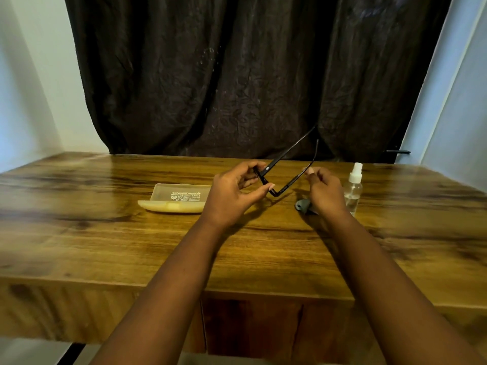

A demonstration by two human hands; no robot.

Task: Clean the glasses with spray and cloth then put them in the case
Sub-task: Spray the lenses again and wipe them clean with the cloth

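Note:
Black-framed glasses (286, 164) are held above the wooden table (105, 233), both temple arms pointing up and away. My left hand (234, 193) pinches the frame's left end near the hinge. My right hand (325, 191) pinches the right temple arm between fingertips. A pale translucent case (175, 198) lies open on the table, left of my left hand. A grey cloth (303, 206) lies crumpled on the table, partly hidden under my right hand. A small clear spray bottle (353, 189) with a white nozzle stands upright just right of my right hand.
A dark curtain (237, 75) hangs behind the table's far edge. Pale walls (31, 88) close in on the left and the right. A dark handle (398, 152) sticks out at the far right. The table's front edge runs close to my body.

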